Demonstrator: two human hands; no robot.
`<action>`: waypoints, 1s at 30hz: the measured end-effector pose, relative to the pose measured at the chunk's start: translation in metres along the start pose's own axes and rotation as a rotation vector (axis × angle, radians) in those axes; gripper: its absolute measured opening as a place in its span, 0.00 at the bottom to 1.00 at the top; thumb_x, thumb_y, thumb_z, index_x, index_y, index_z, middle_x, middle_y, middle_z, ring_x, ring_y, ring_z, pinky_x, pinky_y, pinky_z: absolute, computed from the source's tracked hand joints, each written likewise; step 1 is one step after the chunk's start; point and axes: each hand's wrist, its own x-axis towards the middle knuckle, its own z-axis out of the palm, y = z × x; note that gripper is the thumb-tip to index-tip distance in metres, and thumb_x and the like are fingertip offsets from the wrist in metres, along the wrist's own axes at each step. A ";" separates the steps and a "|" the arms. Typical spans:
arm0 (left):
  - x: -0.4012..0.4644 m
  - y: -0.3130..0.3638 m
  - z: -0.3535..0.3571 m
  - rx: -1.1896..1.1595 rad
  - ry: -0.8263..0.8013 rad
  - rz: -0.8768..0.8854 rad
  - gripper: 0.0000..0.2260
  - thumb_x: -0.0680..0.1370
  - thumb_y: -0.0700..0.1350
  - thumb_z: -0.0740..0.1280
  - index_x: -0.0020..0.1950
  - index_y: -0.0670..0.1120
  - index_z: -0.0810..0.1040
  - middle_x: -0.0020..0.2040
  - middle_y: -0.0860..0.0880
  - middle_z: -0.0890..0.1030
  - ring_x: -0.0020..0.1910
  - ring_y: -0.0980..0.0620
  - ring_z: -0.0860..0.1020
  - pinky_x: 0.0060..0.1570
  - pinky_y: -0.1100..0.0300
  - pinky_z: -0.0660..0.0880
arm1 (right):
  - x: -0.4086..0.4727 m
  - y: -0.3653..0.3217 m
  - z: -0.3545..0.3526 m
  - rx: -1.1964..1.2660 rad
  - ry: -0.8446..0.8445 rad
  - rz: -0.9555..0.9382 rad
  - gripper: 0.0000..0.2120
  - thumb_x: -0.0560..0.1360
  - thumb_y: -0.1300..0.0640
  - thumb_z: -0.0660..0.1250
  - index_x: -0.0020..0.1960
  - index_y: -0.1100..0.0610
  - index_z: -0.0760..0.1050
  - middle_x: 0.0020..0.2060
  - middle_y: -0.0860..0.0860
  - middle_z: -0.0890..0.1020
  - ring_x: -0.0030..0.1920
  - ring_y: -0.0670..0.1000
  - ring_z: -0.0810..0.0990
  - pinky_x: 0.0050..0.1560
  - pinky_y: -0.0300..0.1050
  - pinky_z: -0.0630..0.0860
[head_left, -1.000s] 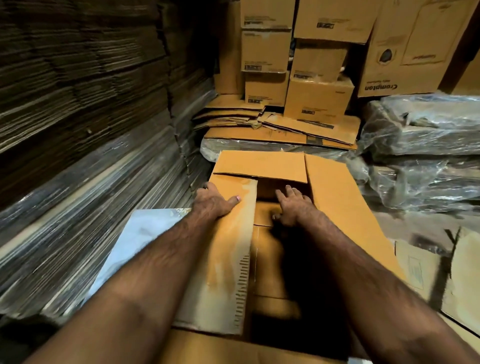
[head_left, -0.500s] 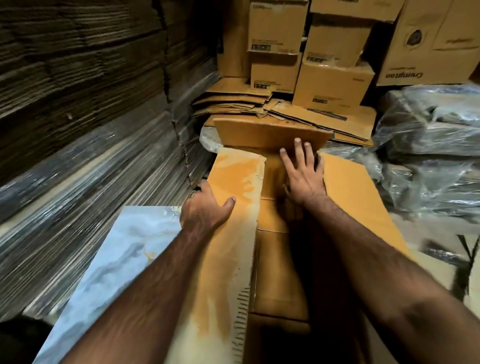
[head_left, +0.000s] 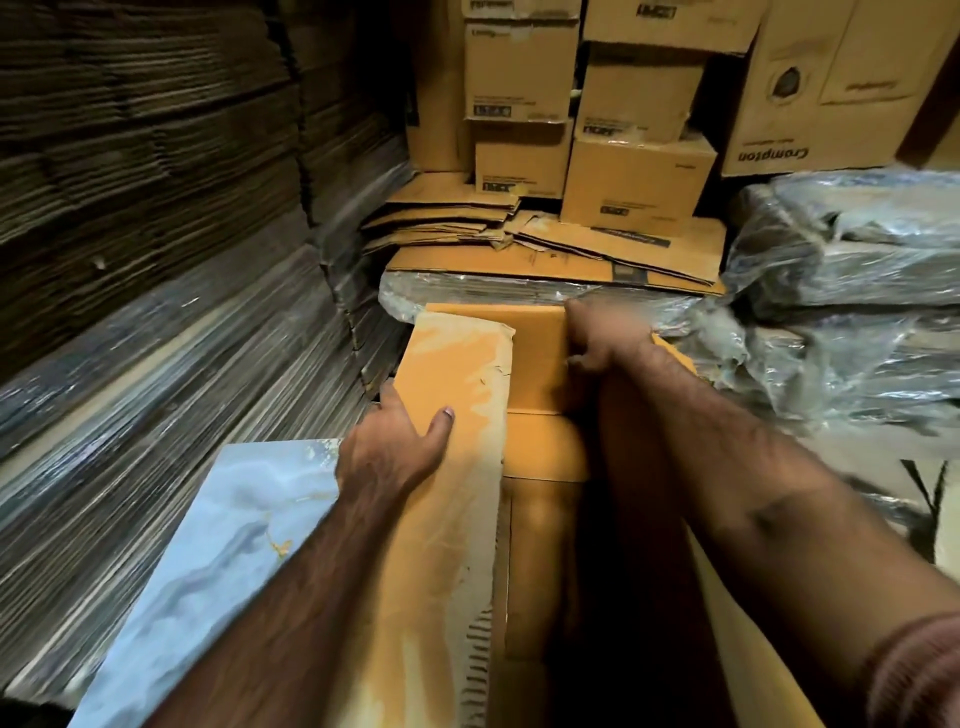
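Between a wall of stacked cardboard sheets (head_left: 156, 249) and plastic-wrapped bundles (head_left: 841, 312) lies a long cardboard box (head_left: 543, 452), its long axis running straight away from the person and its open top facing up. The left hand (head_left: 395, 457) grasps the left flap (head_left: 457, 374), thumb on top and fingers curled round the outer edge. This flap runs along the box's length, folded inward, with a torn far corner. The right hand (head_left: 597, 338) rests on the far flap (head_left: 535, 353) at the box's far end; it is too blurred to tell whether it grips or only presses. A blue marbled tile (head_left: 218, 545) touches the box's left side. Beyond the box's far end, flattened cartons (head_left: 545, 249) lie close, the bundles crowd its right, and the sheets stand near its left, so little room remains around it.
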 end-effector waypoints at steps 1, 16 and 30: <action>-0.003 -0.001 -0.002 -0.022 -0.008 0.011 0.37 0.76 0.70 0.53 0.72 0.42 0.62 0.52 0.43 0.79 0.49 0.43 0.78 0.50 0.51 0.77 | -0.007 0.001 0.000 0.017 0.004 -0.017 0.46 0.71 0.40 0.72 0.79 0.42 0.48 0.79 0.50 0.53 0.76 0.63 0.55 0.69 0.71 0.63; -0.055 -0.012 -0.032 -0.256 -0.025 0.213 0.24 0.80 0.57 0.60 0.72 0.45 0.69 0.69 0.45 0.71 0.65 0.46 0.72 0.63 0.49 0.72 | -0.314 -0.018 0.058 -0.050 0.017 0.027 0.35 0.77 0.36 0.60 0.78 0.49 0.57 0.79 0.60 0.40 0.79 0.61 0.41 0.75 0.66 0.53; -0.167 -0.031 -0.045 0.144 -0.257 0.379 0.34 0.75 0.68 0.58 0.77 0.54 0.60 0.80 0.39 0.52 0.79 0.39 0.48 0.73 0.36 0.42 | -0.393 -0.043 0.066 -0.162 -0.024 0.080 0.30 0.77 0.39 0.64 0.74 0.52 0.63 0.79 0.58 0.40 0.79 0.63 0.41 0.75 0.65 0.55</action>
